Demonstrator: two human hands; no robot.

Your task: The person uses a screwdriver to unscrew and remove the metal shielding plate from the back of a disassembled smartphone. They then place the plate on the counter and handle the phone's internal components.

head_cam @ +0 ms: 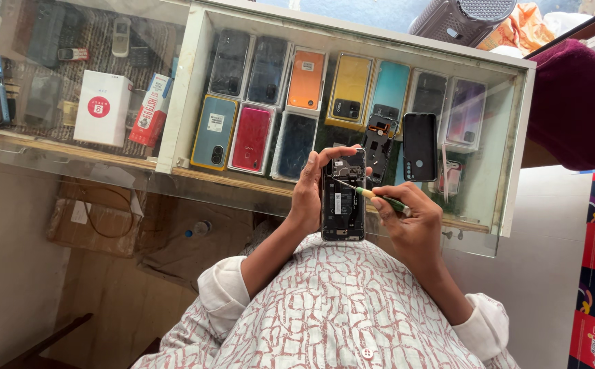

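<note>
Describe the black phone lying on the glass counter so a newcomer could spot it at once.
Start at the glass display case holding rows of coloured phone backs. The black phone lies on top, right of the opened phone in the left hand. It alone is whole, plain and glossy.

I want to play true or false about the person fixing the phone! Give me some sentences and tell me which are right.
1. The left hand holds an opened phone with its insides showing. True.
2. The right hand holds a hammer. False: it holds a small screwdriver with a yellow and green handle.
3. The screwdriver's tip points at the upper part of the opened phone. True.
4. The phone backs in the glass display case are all black. False: there are orange, yellow, teal, red and blue ones too.
5. A black phone piece lies on the glass to the right of the opened phone. True.
</note>
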